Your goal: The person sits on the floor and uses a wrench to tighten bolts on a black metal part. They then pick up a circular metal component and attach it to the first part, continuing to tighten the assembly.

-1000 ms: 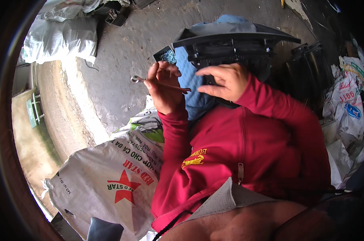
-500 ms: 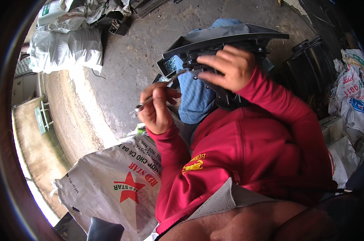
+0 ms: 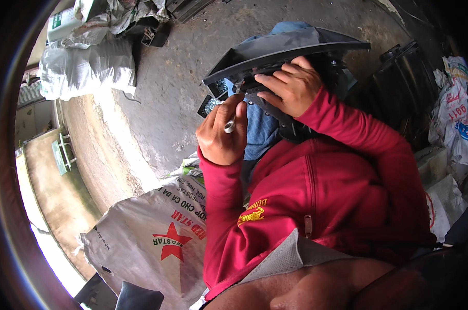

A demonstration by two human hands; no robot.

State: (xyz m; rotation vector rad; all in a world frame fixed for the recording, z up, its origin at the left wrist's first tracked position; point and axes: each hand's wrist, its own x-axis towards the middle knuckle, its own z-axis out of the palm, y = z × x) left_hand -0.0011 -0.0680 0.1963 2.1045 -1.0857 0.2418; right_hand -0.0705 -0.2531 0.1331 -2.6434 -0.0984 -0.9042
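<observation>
- Gripping a metal wrench (image 3: 231, 124), the left hand (image 3: 221, 133) sits just below the near edge of the black plastic part (image 3: 280, 49), the tool's round end facing me.
- The right hand (image 3: 291, 89) bends its fingers against that part's underside; I can't tell whether they clasp it.
- I lose the wrench's far end behind fingers and shadow.
- Beneath, I see blue trousers (image 3: 262, 134), a grey floor (image 3: 167, 77), and a white sack (image 3: 141, 240) at left.
</observation>
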